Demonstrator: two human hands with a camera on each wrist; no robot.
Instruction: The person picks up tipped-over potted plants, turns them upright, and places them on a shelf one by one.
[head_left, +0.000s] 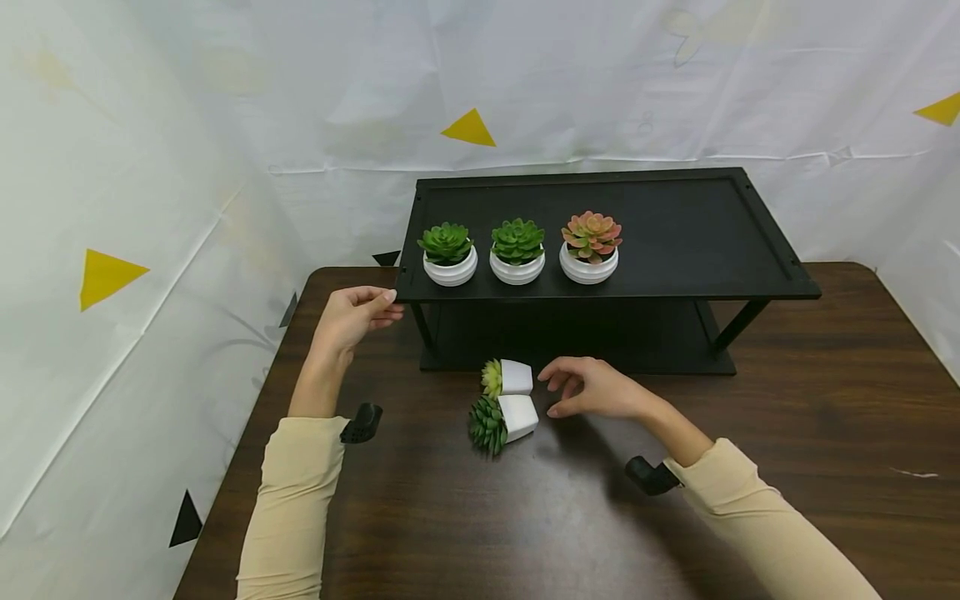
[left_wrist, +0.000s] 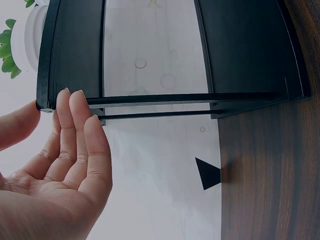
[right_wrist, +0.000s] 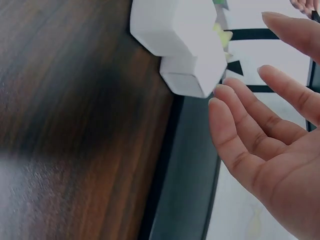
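My left hand [head_left: 351, 321] pinches the front left corner of a black two-tier shelf [head_left: 675, 242], thumb at the top board's edge and fingers beneath it. Two small potted succulents lie on their sides in front of the shelf: a light green one in a white pot [head_left: 517, 377] and a darker green one in a white pot [head_left: 518, 417]. Just right of these pots hovers my right hand [head_left: 600, 387], its fingers loosely bent and holding nothing. In the right wrist view, the fingertips [right_wrist: 220, 107] come close to the smaller pot [right_wrist: 182, 80]; contact cannot be made out.
Along the shelf's top stand two green succulents [head_left: 447, 246] [head_left: 517, 250] and a pinkish-orange succulent [head_left: 591, 242], all in round white pots. The shelf rests on a dark wooden table [head_left: 450, 533]. White sheeting [head_left: 337, 83] with coloured triangles hangs behind and at the sides.
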